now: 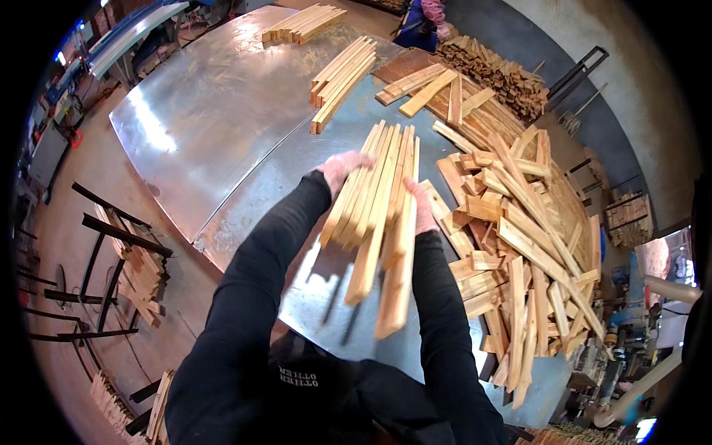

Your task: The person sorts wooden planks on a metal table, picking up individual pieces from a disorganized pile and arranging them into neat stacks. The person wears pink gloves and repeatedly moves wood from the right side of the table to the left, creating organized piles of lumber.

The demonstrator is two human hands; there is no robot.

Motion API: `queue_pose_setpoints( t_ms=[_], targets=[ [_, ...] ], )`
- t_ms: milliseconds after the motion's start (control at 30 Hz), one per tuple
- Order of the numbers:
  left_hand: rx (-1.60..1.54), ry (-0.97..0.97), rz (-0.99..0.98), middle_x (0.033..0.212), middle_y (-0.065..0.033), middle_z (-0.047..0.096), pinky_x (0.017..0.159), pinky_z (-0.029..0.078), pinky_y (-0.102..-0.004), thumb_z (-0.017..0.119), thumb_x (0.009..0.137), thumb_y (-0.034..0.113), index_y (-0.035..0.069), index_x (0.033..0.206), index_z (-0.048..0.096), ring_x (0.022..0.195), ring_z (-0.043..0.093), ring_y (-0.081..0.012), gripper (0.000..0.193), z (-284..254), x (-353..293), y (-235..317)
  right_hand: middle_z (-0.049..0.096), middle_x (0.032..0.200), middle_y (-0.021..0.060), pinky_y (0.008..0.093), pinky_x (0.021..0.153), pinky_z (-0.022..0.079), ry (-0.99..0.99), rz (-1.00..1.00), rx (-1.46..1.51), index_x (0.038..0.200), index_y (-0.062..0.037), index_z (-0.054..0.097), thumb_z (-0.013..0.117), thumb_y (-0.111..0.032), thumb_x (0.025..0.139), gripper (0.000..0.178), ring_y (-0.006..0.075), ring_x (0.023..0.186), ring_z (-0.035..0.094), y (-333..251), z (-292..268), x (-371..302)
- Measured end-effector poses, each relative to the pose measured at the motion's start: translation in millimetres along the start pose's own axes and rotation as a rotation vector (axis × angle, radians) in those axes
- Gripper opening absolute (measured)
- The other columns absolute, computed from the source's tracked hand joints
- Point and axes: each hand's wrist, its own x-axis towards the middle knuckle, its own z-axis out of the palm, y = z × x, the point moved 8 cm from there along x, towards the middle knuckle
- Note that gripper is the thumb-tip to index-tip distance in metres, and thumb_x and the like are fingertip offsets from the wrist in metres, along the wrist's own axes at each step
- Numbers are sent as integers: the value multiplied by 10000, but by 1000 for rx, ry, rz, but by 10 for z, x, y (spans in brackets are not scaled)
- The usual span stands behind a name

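Observation:
A loose bundle of wooden strips (376, 189) is held between my two hands above the metal table (215, 119). My left hand (345, 167) is closed against the bundle's left side, partly blurred. On the opposite side my right hand (421, 205) presses in, its fingers partly hidden by the wood. The strips' near ends are uneven, and two of them stick out toward me. Their shadows fall on the metal below. To the right of my right hand lies a jumbled heap of wooden pieces (519, 245), pointing every way.
Two neat stacks of strips, one nearer (343, 80) and one farther (302, 24), lie on the table's far part. Behind the heap is a large woodpile (493, 74) with a person (423, 22) beside it. Black metal racks (111, 252) stand on the floor at left.

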Motion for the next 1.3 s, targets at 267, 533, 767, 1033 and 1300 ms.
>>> queue_pose_setpoints(
  t_ms=[267, 533, 767, 1033, 1300],
  targets=[
    [163, 231, -38, 1517, -172, 456, 1133, 395, -364, 674, 800, 76, 101, 1605, 237, 1382, 454, -264, 916, -743, -1130, -1017, 478, 1446, 156, 449, 1072, 463, 238, 26, 19, 1618, -262, 50, 690, -91, 912, 968, 302, 1304, 498, 1640, -578, -513],
    [221, 303, -66, 1498, -148, 475, 1112, 409, -346, 694, 771, 101, 53, 1584, 271, 1354, 478, -233, 918, -1355, -2622, -656, 500, 1450, 216, 329, 1114, 380, -18, 385, -825, 1521, -34, -295, 742, -479, 885, 1296, 306, 1331, 501, 2435, 483, -893],
    [184, 441, -38, 1460, -141, 510, 1090, 415, -335, 718, 739, 171, 37, 1579, 286, 1307, 518, -228, 953, -2364, -3581, -259, 480, 1483, 233, 351, 1139, 337, -253, 460, -804, 1521, -2, -276, 612, -617, 921, 1236, 339, 1357, 486, 3615, 1416, -555],
    [141, 542, -116, 1339, -113, 606, 983, 491, -328, 713, 814, 180, 38, 1556, 359, 1168, 599, -208, 834, -4295, -3291, 915, 419, 1537, 223, 371, 1157, 311, -433, 299, -1060, 1530, 116, -111, 482, -587, 988, 1067, 319, 1400, 439, 4679, 2457, 1293],
    [1515, 710, -513, 1210, -180, 652, 972, 477, -407, 621, 950, 488, 33, 1402, 551, 1099, 620, -318, 645, -5439, -2572, 1801, 604, 1231, 280, 439, 979, 483, -96, 89, -1081, 1433, 73, 378, 654, -551, 903, 863, 382, 1103, 623, 3660, 2214, 2162]
  ],
)
